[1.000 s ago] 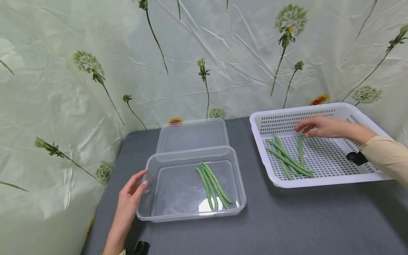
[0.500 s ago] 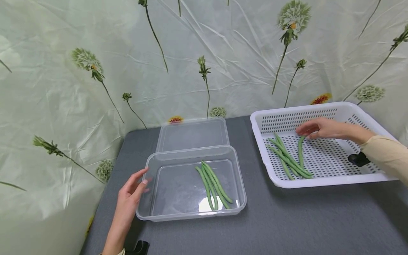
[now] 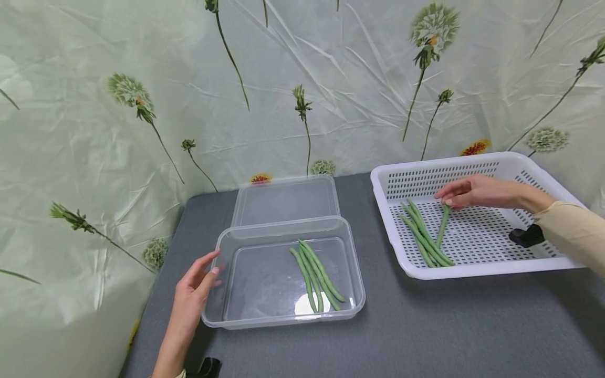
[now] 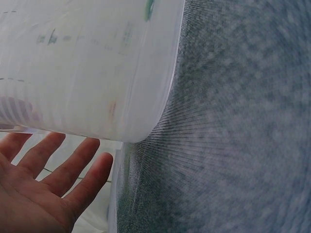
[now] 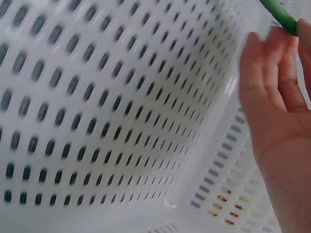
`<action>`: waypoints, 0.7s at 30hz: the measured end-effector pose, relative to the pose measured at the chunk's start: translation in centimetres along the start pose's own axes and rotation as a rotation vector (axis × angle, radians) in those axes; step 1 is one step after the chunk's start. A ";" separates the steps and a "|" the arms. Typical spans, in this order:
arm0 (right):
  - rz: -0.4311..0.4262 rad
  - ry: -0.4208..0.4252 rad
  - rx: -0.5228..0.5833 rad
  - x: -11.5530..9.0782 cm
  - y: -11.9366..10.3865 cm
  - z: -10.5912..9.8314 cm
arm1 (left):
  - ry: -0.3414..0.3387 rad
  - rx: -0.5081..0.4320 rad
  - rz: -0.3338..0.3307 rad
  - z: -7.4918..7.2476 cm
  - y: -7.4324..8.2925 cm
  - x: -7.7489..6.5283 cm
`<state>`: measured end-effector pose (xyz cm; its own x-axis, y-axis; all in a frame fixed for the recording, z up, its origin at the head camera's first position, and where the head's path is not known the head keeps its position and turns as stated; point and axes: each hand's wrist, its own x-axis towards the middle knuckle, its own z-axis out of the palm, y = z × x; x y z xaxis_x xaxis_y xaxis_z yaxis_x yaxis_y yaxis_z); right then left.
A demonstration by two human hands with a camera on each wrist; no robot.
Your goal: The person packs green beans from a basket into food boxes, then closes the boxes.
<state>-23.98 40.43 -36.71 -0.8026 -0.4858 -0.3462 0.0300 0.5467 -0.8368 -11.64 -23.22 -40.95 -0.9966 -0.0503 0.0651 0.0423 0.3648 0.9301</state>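
Green in colour, 1 bean [image 3: 442, 227] is pinched near its upper end between the thumb and fingers of the right hand [image 3: 482, 191], above the floor of a white perforated basket [image 3: 496, 266]; its lower end is seen just beside a bunch of loose beans [image 3: 427, 241] lying there. The left hand [image 3: 191, 289] is held with its fingers spread at the left wall of a clear plastic box [image 3: 279, 318]; whether the wall is touched cannot be told. In the right half of that box, 4 beans [image 3: 324, 273] are laid side by side. Behind the box, a flat clear lid [image 3: 288, 202] is set down. Box, lid and basket are carried by a grey desk [image 3: 402, 320], the basket well apart on the right. A beige sleeve [image 3: 574, 226] is worn on the right arm, and black gear [image 3: 527, 236] is seen below the wrist. The desk is backed by a pale sheet [image 3: 354, 121] printed with dandelions.
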 end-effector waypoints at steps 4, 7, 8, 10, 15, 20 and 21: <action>0.035 -0.033 0.165 -0.1 -0.5 0.5 | -0.008 -0.003 -0.011 0.1 0.0 -0.1; 0.027 -0.087 0.281 -0.3 -0.9 0.6 | -0.008 -0.012 -0.007 0.1 0.0 -0.1; 0.017 -0.112 0.308 -0.4 -1.0 0.7 | -0.006 -0.016 -0.004 0.1 0.0 -0.1; -0.007 -0.168 0.353 -0.4 -1.0 0.7 | -0.002 -0.023 0.000 0.1 0.0 0.0; -0.038 -0.313 0.423 -0.5 -0.8 1.0 | -0.001 -0.020 0.007 0.0 0.1 0.1; -0.015 -0.367 0.443 -0.5 -0.7 1.4 | -0.003 -0.015 0.000 0.0 0.1 0.0; -0.012 -0.364 0.428 -0.5 -0.8 1.6 | -0.004 -0.014 -0.003 0.0 0.0 0.0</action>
<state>-22.67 39.19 -36.56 -0.5491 -0.7360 -0.3960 0.3220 0.2509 -0.9129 -11.61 -23.24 -40.90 -0.9970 -0.0480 0.0611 0.0404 0.3514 0.9354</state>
